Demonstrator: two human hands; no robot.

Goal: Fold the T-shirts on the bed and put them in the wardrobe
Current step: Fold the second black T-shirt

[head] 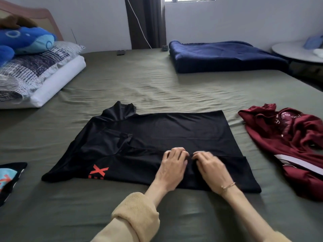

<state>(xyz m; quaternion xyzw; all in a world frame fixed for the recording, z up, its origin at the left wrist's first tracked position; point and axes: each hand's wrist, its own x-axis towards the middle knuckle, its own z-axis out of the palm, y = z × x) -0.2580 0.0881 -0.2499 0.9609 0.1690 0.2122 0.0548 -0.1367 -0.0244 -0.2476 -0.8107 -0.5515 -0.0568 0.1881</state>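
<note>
Your black T-shirt [157, 144] lies spread in the middle of the bed [139, 84], its near edge folded over and a red print at its near left. Your left hand [173, 163] and right hand [209, 165] sit side by side on that fold, fingers curled and pinching the cloth along its edge. A maroon T-shirt [290, 144] lies crumpled at the right, apart from the black one. Another dark shirt [10, 177] shows at the near left edge. Far right, a folded navy blanket [223, 56] rests on the bed; far left, pillows [35, 74] carry a blue plush toy [24, 39].
</note>
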